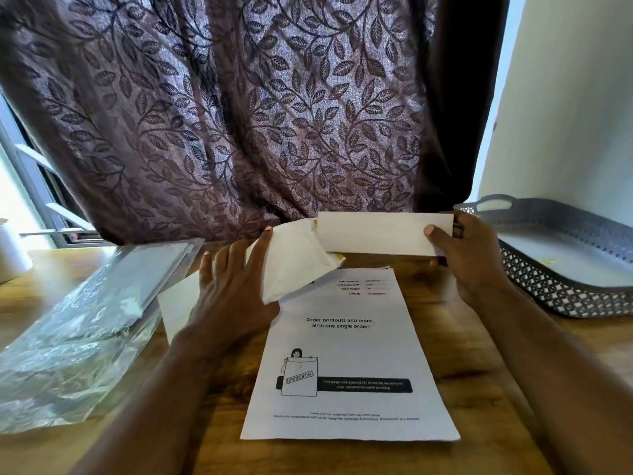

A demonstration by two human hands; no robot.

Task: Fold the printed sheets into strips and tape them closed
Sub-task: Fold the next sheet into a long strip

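Head view: one frame, looking down on a wooden table (455,337) with a leaf-patterned curtain (219,114) behind it.
Landmark: printed sheet (346,358), flat on the table, long axis running away from the person, text upright to the viewer. More sheets appear to lie under it, judging by edges at its far end.
Folded strip (383,233): held in the air just beyond the far end of the printed sheet; long axis runs left to right, blank face toward the camera.
Right hand (459,255): clamped on the strip's right end, thumb in front and fingers behind; judged to be holding the folds shut and level for taping.
Left hand (233,286): to the left of the printed sheet's far end, fingers spread, holding a loose white piece (294,258) that overlaps the strip's left end. Whether this is the strip's own flap or separate paper cannot be told; a yellow edge shows beneath it.
Tape: none identifiable.
Plastic sleeve (85,320): well left of the printed sheet, holding papers.
Basket tray (565,289): right of the printed sheet, by the wall; judged a likely drop point for finished strips.
Stage: judged mid-task, with at least one flat sheet not yet folded.
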